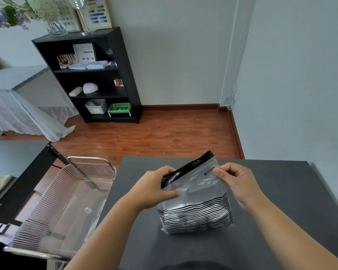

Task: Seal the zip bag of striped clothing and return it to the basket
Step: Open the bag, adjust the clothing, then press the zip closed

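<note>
A clear plastic zip bag with a black closure strip (195,193) stands on its lower edge on the dark grey matte tabletop (271,191), its long axis running bottom to top and leaning away from the person, so the black strip slants up toward the far right. Folded black-and-white striped clothing (195,217) fills the lower half. The left hand (154,188) pinches the near-left end of the strip; the right hand (236,182) pinches the bag's upper right edge just below the strip. A transparent ribbed plastic basket with a metal rim (61,207) sits left of the table. Beyond lie reddish wood flooring (174,133), pale grey walls (183,55) and a black open bookshelf (92,75).
</note>
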